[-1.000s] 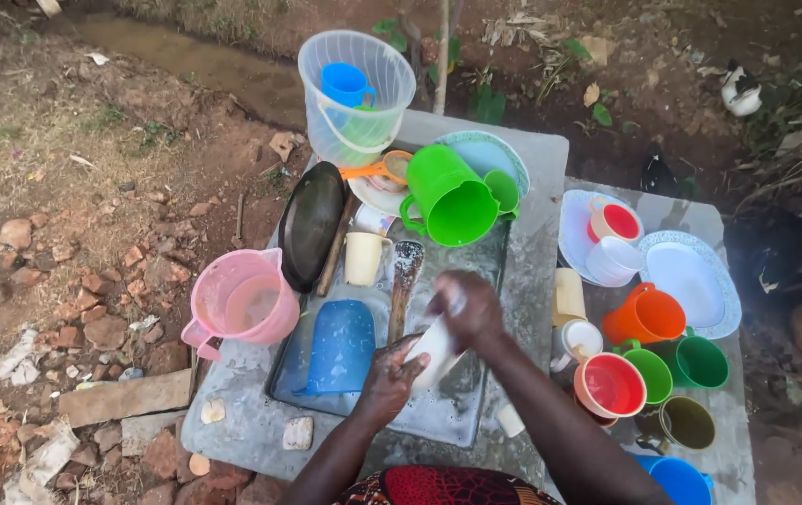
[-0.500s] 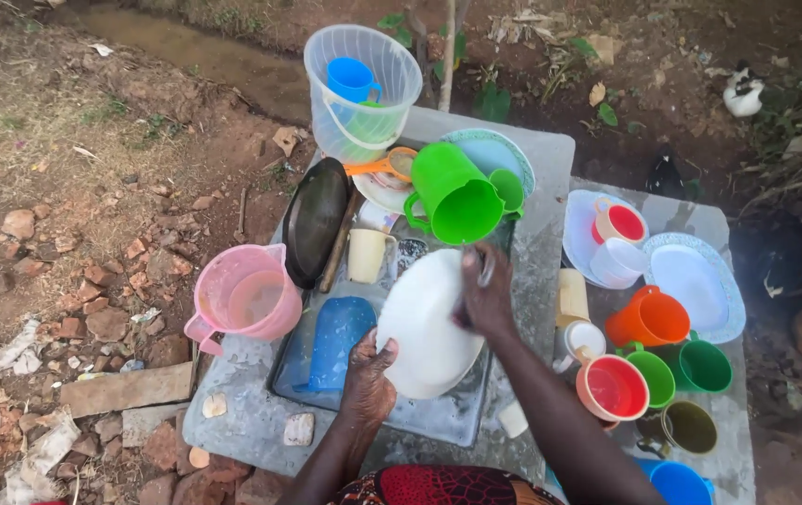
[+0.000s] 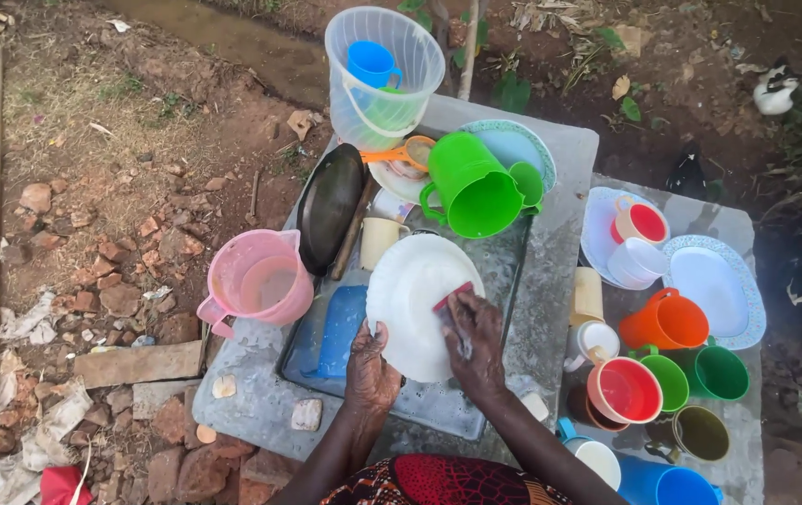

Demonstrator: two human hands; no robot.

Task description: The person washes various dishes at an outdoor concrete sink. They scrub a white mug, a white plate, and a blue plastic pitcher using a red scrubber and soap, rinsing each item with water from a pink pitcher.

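A round white plate [image 3: 415,299] is tilted up over a shallow metal tray [image 3: 513,271] of soapy water. My left hand [image 3: 370,365] grips the plate's lower left rim. My right hand [image 3: 474,339] presses a small red-edged scrubbing pad [image 3: 451,299] against the plate's face at its right side. A blue rectangular lid [image 3: 340,329] lies in the tray to the left of the plate.
A pink jug [image 3: 260,279], a dark pan [image 3: 329,208], a green jug [image 3: 471,190] and a clear bucket [image 3: 384,79] ring the tray on the stone slab [image 3: 560,187]. Plates and several coloured cups [image 3: 667,323] crowd the right slab. Bricks and bare soil lie left.
The plate has been lifted out of the tray and turned face up toward me. My right hand moved from its upper rim down onto its face with the scrubbing pad.
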